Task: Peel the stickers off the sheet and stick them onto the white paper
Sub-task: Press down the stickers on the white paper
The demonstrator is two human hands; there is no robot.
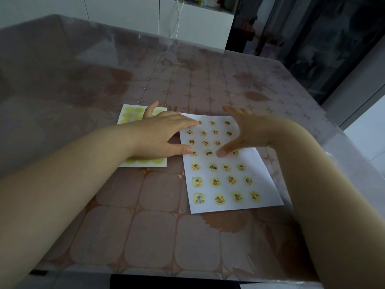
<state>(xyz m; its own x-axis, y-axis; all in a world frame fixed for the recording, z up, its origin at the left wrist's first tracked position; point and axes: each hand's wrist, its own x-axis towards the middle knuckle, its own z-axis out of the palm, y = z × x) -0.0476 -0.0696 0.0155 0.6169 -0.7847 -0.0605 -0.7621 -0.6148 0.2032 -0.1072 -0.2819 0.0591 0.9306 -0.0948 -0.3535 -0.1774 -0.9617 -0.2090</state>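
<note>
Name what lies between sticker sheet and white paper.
Head view: the left hand spans the gap from sticker sheet to white paper; below it, bare table.

The left hand covers the middle of the sheet — only rows beyond and behind it show. The right hand is blurred and hides a far corner of the paper. Pictures on the stickers are too small to tell.

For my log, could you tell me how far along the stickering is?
Nearly done: seven rows of stickers fill the white paper. In hand: left hand and right hand reach over its upper rows, holding nothing. Left: little; the sheet shows only bare yellow circles where visible.
</note>
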